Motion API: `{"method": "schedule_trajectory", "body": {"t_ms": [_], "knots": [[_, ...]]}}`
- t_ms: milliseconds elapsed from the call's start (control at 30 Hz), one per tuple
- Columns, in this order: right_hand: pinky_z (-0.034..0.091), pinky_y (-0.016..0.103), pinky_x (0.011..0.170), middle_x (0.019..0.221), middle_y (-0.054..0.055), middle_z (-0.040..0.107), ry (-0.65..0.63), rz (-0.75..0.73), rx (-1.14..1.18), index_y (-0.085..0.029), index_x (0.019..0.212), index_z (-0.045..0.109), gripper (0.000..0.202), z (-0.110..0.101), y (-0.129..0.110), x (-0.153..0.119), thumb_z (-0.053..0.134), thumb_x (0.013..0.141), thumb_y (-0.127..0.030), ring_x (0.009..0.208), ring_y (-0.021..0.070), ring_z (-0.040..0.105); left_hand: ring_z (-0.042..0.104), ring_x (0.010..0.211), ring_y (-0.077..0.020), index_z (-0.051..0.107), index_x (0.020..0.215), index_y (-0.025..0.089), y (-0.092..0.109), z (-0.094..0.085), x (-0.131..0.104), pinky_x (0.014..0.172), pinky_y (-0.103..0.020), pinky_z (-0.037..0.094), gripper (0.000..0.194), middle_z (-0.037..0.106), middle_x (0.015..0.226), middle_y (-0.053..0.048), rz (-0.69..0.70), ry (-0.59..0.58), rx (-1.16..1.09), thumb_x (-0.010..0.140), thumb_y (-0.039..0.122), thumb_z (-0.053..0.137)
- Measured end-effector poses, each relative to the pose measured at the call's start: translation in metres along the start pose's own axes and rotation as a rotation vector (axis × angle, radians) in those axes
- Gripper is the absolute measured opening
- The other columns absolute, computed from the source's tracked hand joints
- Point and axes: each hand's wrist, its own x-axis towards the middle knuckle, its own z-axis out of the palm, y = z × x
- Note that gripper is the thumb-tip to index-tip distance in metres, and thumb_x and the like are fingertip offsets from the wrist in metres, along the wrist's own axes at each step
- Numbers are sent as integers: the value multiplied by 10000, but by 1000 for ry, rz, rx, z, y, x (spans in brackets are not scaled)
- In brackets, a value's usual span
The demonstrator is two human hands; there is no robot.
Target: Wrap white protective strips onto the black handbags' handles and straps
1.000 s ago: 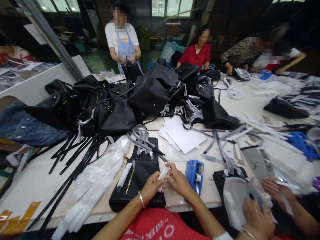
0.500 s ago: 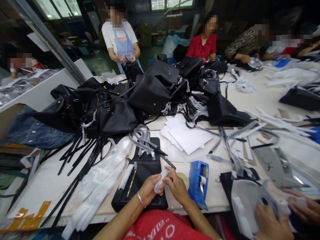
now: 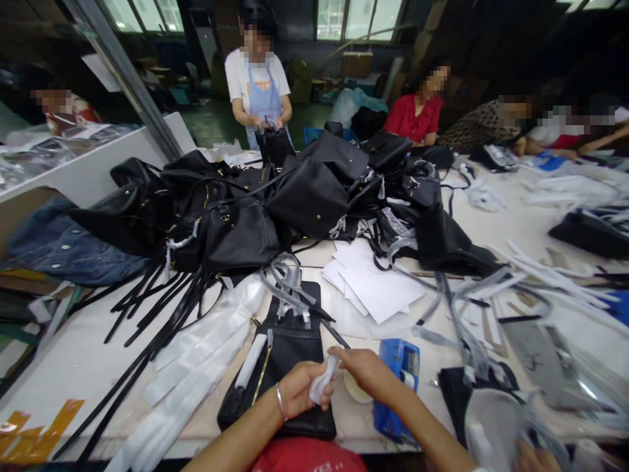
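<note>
My left hand (image 3: pixel 307 388), with a bangle at the wrist, is closed on a small white wrapped piece (image 3: pixel 322 385). The fingers of my right hand (image 3: pixel 361 370) pinch the upper end of the same piece. Both hands are over the lower right part of a black backpack (image 3: pixel 295 344) lying flat on the table. A gold zipper runs along its front, beside a white-wrapped strip (image 3: pixel 251 359). Clear-wrapped straps (image 3: pixel 287 282) lie at the bag's top. What is inside the white wrap cannot be made out.
A blue tape dispenser (image 3: pixel 396 380) and a tape roll (image 3: pixel 357 388) sit at the right. White foam strips (image 3: pixel 196 367) and black straps (image 3: pixel 162 328) lie left. Beyond are white sheets (image 3: pixel 378 278) and piled black bags (image 3: pixel 314 190). Another person's hand (image 3: pixel 538 455) works at lower right.
The view has tilted up and shifted a little left. My right hand has turned and now lies further over the top of the white piece, its forearm stretched more across the dispenser's side.
</note>
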Motion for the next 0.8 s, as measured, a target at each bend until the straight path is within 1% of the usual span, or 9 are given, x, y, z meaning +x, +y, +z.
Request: {"method": "schedule_trajectory", "body": {"t_ms": [67,133,200,267,367,467,600,700,800], "knots": [[445,249,768,975,40,690,-18,3,-104,-263,1268,476,503,-18,2,18,434,801,-80,886,178,634,573,506,-145,533,857,103,-3,-2,2,521,-281,448,389,602,638,-57,63,99,23,773,482,549],[441,289,814,1030,83,662,85,45,-185,-220,1289,442,445,-29,0,47,418,851,-146,943,199,609,613,563,-173,497,846,129,-5,-5,5,546,-299,471,391,629,683,-69,144,205,64,751,505,549],[420,325,875,1091,116,622,229,84,-230,-186,1300,413,417,-29,-9,83,416,888,-250,1021,218,564,618,582,-177,480,807,146,-5,-10,7,529,-287,472,398,621,678,-51,196,298,160,720,527,560],[400,350,915,1158,144,576,268,88,-245,-153,1331,357,511,-18,-23,123,463,875,-358,1088,240,518,598,558,-161,481,751,152,-2,-17,8,476,-253,451,406,592,645,-24,221,381,310,693,544,571],[392,389,913,1203,180,540,149,135,-262,-117,1352,297,685,5,-45,175,572,800,-416,1120,286,487,566,501,-141,481,702,160,3,-26,6,406,-216,407,416,557,580,-1,214,449,516,692,570,550],[390,395,888,1121,178,589,25,205,-247,-113,1260,397,492,15,-58,205,540,818,-276,1054,288,535,542,433,-128,472,694,168,6,-32,1,360,-198,371,433,536,511,12,166,457,621,718,599,500],[421,340,822,1035,157,628,-19,229,-185,-133,1071,502,233,0,-53,199,403,875,-213,960,243,595,512,364,-108,457,671,171,9,-38,-5,319,-192,338,440,553,518,6,103,498,680,745,605,460],[456,269,687,847,72,674,-96,252,-100,-161,979,512,205,-14,-39,166,341,907,-246,721,165,642,493,334,-106,450,656,175,12,-42,-5,305,-197,335,419,548,503,10,31,507,719,774,577,438],[462,260,613,749,49,677,-169,384,13,-157,955,516,231,-5,-27,120,317,912,-266,594,147,634,503,329,-119,452,660,177,11,-45,-2,300,-197,336,384,546,490,9,-26,482,804,810,526,405]]}}
